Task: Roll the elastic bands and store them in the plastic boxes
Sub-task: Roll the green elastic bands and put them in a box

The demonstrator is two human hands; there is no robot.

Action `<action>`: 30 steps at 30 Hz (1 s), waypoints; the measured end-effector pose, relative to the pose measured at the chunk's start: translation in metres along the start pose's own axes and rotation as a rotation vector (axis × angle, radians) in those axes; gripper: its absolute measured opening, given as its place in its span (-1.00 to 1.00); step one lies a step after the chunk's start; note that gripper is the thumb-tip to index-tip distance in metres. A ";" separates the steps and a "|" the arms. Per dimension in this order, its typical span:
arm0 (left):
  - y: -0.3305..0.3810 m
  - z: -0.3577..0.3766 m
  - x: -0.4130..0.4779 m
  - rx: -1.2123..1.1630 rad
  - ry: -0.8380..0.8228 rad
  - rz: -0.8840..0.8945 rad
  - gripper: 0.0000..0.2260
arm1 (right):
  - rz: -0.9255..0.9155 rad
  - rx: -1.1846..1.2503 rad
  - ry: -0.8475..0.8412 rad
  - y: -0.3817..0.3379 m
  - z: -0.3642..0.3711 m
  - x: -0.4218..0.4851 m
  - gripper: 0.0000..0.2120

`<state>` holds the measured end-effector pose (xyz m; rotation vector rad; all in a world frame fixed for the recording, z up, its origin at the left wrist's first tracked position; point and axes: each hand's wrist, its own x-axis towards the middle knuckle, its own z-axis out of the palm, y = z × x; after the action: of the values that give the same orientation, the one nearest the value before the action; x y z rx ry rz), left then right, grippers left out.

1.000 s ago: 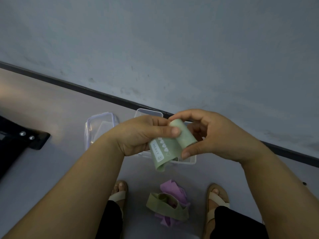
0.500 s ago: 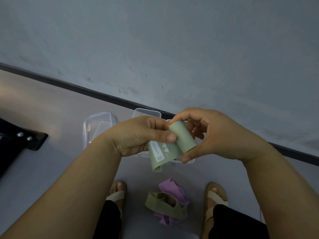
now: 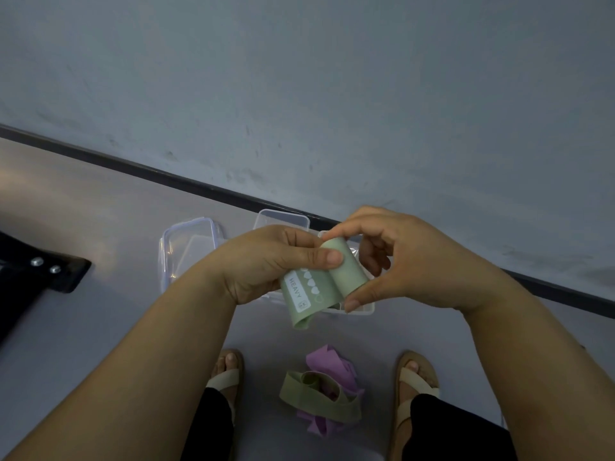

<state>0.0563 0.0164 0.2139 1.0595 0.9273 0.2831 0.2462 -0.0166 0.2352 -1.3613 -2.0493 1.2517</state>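
Observation:
A light green elastic band [image 3: 319,284] marked HEAVY is partly rolled, and I hold it in the air above the floor. My left hand [image 3: 266,264] grips its flat labelled end, thumb on top. My right hand [image 3: 399,264] pinches the rolled part between thumb and fingertips. Under my hands stand clear plastic boxes: one at the left [image 3: 186,247] and one at the back [image 3: 283,219]. A third box [image 3: 362,309] is mostly hidden by my right hand. On the floor between my feet lie an olive green band [image 3: 316,394] and a purple band [image 3: 329,364], both loose.
A black object [image 3: 40,277] with two screws lies on the floor at the left. A dark skirting strip [image 3: 133,168] runs along the foot of the grey wall behind the boxes. My feet in sandals [image 3: 416,377] flank the loose bands.
The roll has grown a little thicker and the flat tail shorter. Both hands stay in about the same spot.

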 end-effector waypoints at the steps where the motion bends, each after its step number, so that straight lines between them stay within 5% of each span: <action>1: 0.000 0.000 0.000 -0.010 0.016 0.006 -0.85 | -0.007 -0.001 0.011 -0.001 0.001 0.000 -0.44; 5: 0.000 -0.003 0.002 -0.110 0.105 0.060 -0.71 | 0.071 0.216 0.091 0.004 0.005 0.002 -0.33; 9: 0.000 -0.003 0.008 -0.245 0.269 0.142 -0.59 | 0.172 0.491 0.307 0.009 0.014 0.012 -0.54; 15: 0.000 0.007 0.012 -0.368 0.352 0.243 -0.56 | 0.203 0.690 0.454 0.006 0.029 0.023 -0.54; 30: 0.004 0.015 0.007 -0.097 0.368 0.327 -0.76 | 0.142 0.566 0.501 0.017 0.014 0.018 -0.86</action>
<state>0.0735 0.0132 0.2158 1.0867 1.0519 0.8084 0.2369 -0.0050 0.2107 -1.3701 -1.1663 1.2538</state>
